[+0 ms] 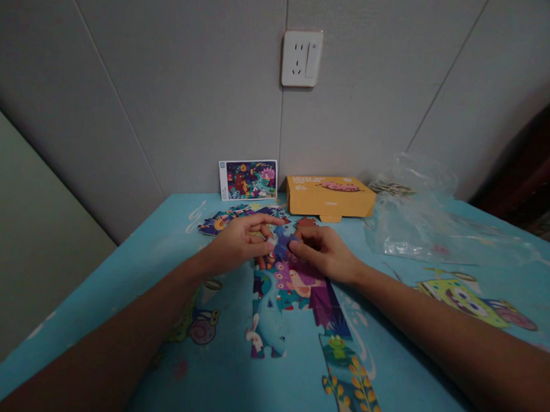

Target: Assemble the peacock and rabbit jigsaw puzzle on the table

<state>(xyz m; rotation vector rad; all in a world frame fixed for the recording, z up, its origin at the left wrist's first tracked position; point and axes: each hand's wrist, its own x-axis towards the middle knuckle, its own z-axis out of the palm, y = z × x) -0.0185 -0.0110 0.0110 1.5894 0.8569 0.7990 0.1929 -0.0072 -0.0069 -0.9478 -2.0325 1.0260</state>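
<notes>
Jigsaw puzzle section (291, 308) lies below both hands, long axis running toward lower centre of frame; we see right hand (325, 252) pinching purple piece (282, 247), left hand (240, 241) curled just beside.

Left hand (240, 241) lies palm-down, loosely curved; right hand (325, 252) curls palm-down, just beside it.

Seemingly matt card puzzle pieces (293, 292), glossy plastic bag (410, 236).

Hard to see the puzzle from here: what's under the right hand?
The right hand has its fingertips on a purple jigsaw piece of the partly built puzzle; what lies beneath its palm is covered.
</notes>
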